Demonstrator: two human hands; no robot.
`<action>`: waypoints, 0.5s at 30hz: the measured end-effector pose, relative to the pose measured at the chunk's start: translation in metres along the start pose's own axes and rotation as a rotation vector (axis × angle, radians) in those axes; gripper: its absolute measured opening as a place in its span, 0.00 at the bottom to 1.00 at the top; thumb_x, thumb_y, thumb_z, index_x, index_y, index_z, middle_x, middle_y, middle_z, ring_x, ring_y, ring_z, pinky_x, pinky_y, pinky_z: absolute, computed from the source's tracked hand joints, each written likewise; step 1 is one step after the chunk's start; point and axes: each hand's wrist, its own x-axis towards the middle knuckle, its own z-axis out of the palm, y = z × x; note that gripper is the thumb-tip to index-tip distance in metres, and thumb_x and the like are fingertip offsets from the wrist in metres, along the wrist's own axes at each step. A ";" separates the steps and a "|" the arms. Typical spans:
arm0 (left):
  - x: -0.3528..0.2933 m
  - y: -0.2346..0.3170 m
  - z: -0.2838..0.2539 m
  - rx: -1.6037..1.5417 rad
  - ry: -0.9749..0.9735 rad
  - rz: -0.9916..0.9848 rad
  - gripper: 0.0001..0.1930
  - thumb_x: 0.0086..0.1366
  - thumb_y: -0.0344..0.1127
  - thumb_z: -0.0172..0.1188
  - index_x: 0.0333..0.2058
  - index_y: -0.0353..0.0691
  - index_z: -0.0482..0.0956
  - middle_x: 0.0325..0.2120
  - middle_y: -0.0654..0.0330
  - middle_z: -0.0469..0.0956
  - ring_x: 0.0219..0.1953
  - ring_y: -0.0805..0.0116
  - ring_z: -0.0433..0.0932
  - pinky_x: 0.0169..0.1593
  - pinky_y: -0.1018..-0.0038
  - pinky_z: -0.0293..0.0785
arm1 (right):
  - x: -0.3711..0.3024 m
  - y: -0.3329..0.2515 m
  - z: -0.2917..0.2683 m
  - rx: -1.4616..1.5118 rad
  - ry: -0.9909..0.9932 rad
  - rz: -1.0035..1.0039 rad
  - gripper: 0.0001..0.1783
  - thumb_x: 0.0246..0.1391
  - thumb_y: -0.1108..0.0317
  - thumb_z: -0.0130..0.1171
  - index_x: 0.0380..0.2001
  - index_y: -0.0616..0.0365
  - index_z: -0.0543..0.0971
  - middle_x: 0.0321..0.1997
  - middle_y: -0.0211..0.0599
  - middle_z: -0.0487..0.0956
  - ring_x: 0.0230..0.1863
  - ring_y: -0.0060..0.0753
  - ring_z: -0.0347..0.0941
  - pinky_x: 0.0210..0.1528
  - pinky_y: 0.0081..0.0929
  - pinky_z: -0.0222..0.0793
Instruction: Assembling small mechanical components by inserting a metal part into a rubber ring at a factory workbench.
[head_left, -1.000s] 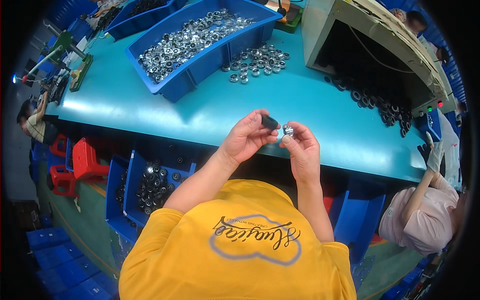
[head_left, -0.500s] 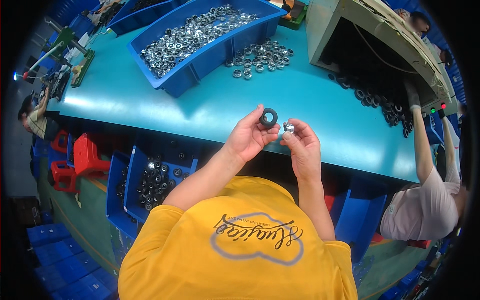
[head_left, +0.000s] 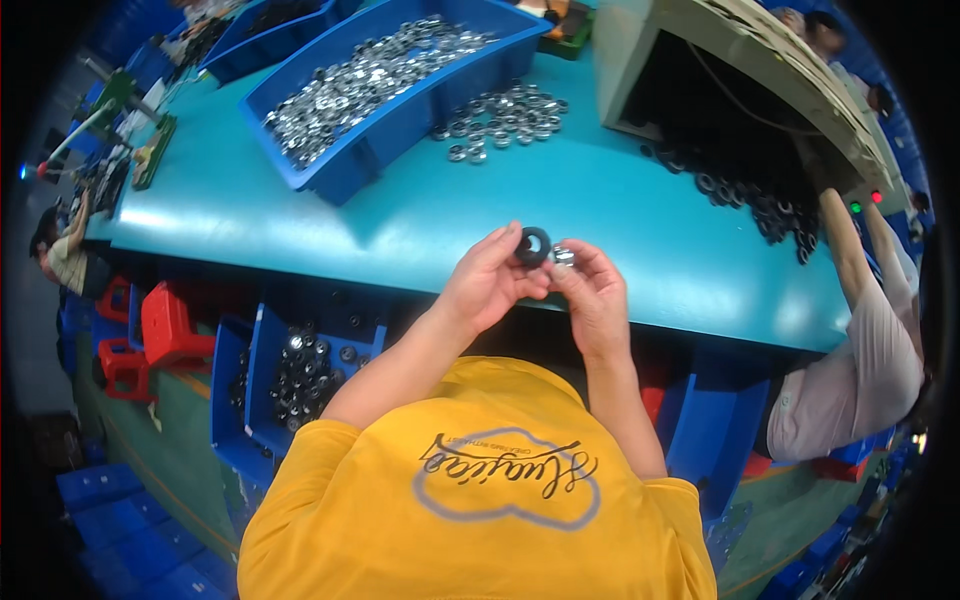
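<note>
From where I stand, the person in the yellow shirt (head_left: 500, 470) has both hands raised over the near edge of the turquoise table (head_left: 250, 225). The left hand (head_left: 483, 282) pinches a black ring (head_left: 524, 258) between thumb and fingers, its open hole plain to see. The right hand (head_left: 597, 295) has a small silvery metal piece (head_left: 563, 257) nipped between thumb and fingertips, just beside the ring; whether the two touch, I can't tell. Beyond the hands, a long blue bin (head_left: 415, 125) sits on the table with a great many shiny metal pieces in it, and a loose cluster of similar pieces (head_left: 510, 122) lies by its right-hand end. Further right stands a cream-coloured box-like machine (head_left: 612, 80) with a dark opening, and black rings (head_left: 765, 208) spill out onto the table from its mouth. A co-worker in a pale top (head_left: 845, 385) stretches an arm toward that opening; that hand is too dim to make out. Below the table edge, to the person's left, a lower blue bin (head_left: 254, 355) holds dark round parts (head_left: 300, 378), with red stools (head_left: 172, 325) beyond it.
</note>
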 end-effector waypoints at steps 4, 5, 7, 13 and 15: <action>0.000 0.000 0.003 0.281 0.029 0.021 0.18 0.77 0.49 0.50 0.46 0.38 0.73 0.30 0.54 0.80 0.25 0.66 0.80 0.24 0.75 0.77 | -0.001 -0.006 -0.002 0.005 -0.036 0.004 0.19 0.57 0.80 0.64 0.51 0.66 0.75 0.41 0.41 0.82 0.38 0.28 0.81 0.43 0.27 0.80; 0.001 0.001 0.004 0.344 0.057 0.032 0.18 0.77 0.49 0.49 0.45 0.38 0.73 0.29 0.55 0.80 0.24 0.67 0.79 0.23 0.75 0.75 | -0.001 -0.007 0.001 0.003 -0.037 -0.005 0.18 0.57 0.81 0.63 0.51 0.66 0.75 0.41 0.41 0.82 0.36 0.28 0.81 0.42 0.27 0.80; 0.003 -0.002 0.009 0.418 0.085 0.051 0.17 0.77 0.48 0.48 0.45 0.38 0.74 0.28 0.57 0.79 0.23 0.70 0.77 0.22 0.77 0.73 | -0.003 -0.014 0.004 -0.001 -0.058 -0.018 0.18 0.57 0.81 0.62 0.51 0.67 0.74 0.39 0.40 0.81 0.34 0.28 0.81 0.39 0.26 0.80; 0.011 -0.013 0.010 0.463 0.070 0.132 0.16 0.79 0.43 0.46 0.48 0.36 0.76 0.32 0.59 0.80 0.27 0.72 0.77 0.26 0.76 0.74 | -0.009 -0.015 0.005 0.000 -0.049 -0.036 0.17 0.57 0.79 0.64 0.50 0.65 0.75 0.37 0.36 0.79 0.31 0.21 0.79 0.34 0.18 0.77; 0.012 -0.018 0.008 0.470 0.048 0.132 0.18 0.79 0.44 0.46 0.49 0.35 0.76 0.34 0.58 0.80 0.29 0.71 0.79 0.28 0.75 0.76 | -0.012 -0.016 0.004 -0.069 -0.024 -0.047 0.17 0.57 0.77 0.65 0.49 0.64 0.76 0.36 0.34 0.79 0.30 0.18 0.78 0.33 0.16 0.76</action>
